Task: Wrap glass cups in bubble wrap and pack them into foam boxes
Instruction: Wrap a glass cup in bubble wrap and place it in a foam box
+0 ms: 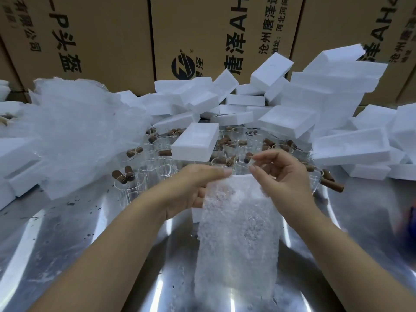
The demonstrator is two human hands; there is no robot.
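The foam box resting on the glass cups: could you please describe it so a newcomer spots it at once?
On the steel table, a cluster of glass cups stands in the middle. One white foam box lies on top of those cups. The other foam boxes are heaped behind and beside; this one sits alone on the glass.

1. Two hands: left hand (198, 188), right hand (287, 179).
2. One sheet of bubble wrap (236, 233), one big heap (78, 136) of it.
3. At least three cardboard boxes (220, 30).
4. Foam boxes (195, 143), glass cups (132, 188): too many to count.
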